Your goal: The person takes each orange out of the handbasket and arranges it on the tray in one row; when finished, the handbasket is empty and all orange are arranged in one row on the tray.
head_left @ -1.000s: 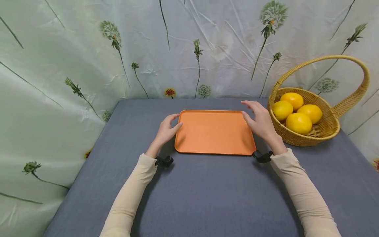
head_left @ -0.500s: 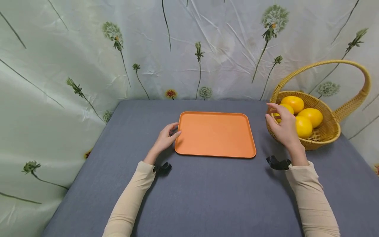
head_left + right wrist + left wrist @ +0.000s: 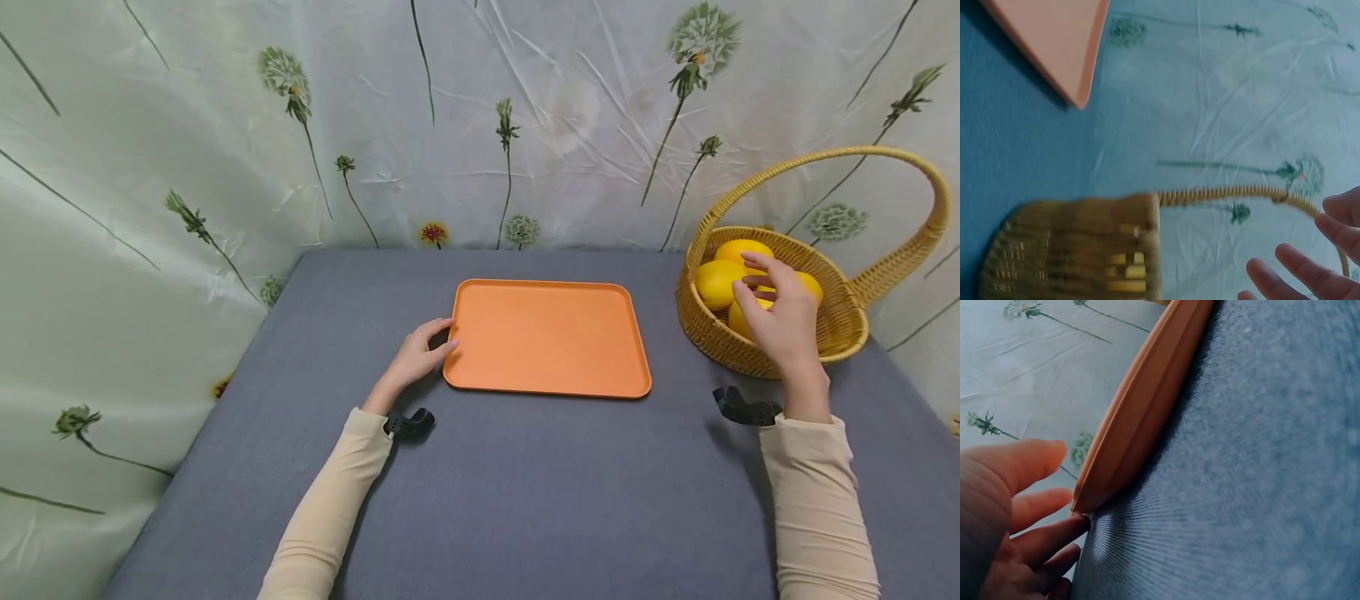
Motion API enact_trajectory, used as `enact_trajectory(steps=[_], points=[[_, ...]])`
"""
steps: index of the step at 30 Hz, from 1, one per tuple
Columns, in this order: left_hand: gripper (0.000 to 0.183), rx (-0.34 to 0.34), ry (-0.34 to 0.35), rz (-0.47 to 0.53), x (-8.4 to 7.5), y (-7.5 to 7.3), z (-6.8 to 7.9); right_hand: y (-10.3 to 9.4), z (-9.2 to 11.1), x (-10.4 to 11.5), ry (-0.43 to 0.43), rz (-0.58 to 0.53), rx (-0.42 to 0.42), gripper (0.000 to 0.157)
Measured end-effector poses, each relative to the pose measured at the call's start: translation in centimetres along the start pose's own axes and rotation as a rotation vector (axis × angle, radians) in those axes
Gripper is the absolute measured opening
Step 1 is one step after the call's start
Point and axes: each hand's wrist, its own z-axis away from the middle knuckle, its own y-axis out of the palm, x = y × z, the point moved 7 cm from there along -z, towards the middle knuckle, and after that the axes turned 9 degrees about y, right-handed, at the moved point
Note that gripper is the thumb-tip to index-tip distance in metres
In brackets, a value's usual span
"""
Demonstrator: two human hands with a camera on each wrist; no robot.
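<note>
An orange rectangular tray (image 3: pixel 547 337) lies flat on the grey-blue cloth. My left hand (image 3: pixel 414 354) is at its left end, fingers relaxed, fingertips right at the rim; the left wrist view shows the tray's side wall (image 3: pixel 1141 419) beside them. My right hand (image 3: pixel 786 321) hovers over the wicker basket (image 3: pixel 723 346), fingers loosely bent with nothing held. Several yellow, lemon-like fruits (image 3: pixel 716 283) sit in the basket, some partly hidden by that hand. In the right wrist view the spread fingers (image 3: pixel 1297 269) are near the basket's handle (image 3: pixel 1222 192).
The basket's tall arched handle (image 3: pixel 937 200) rises at the right, beyond my right hand. A flower-printed curtain (image 3: pixel 570 125) hangs behind the table (image 3: pixel 525 492) and along its left side. Each wrist wears a black strap-mounted device.
My right hand has left the tray's right end and moved right, over the basket's fruit. My left hand has stayed at the tray's left rim.
</note>
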Motion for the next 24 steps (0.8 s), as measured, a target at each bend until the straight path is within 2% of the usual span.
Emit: enact_trajectory(steps=[5, 8, 11, 17, 24], points=[[0.047, 0.018, 0.044, -0.037, -0.3, -0.1, 0.1, -1.2, -0.4, -1.5, 0.078, 0.086, -0.016, 0.04], [0.049, 0.026, 0.058, -0.053, -0.3, -0.1, 0.3, -1.6, -0.6, -2.5, 0.109, 0.132, 0.01, 0.042], [0.052, 0.032, 0.058, -0.063, -0.3, -0.1, 0.4, -1.8, -0.7, -3.6, 0.137, 0.168, 0.072, 0.046], [0.053, 0.048, 0.048, -0.082, 0.1, 0.0, 0.6, -1.0, -0.1, -5.3, 0.174, 0.217, 0.25, 0.052], [0.053, 0.048, 0.041, -0.088, 0.1, 0.0, 0.8, -0.1, 0.0, -6.4, 0.179, 0.294, 0.328, 0.056]])
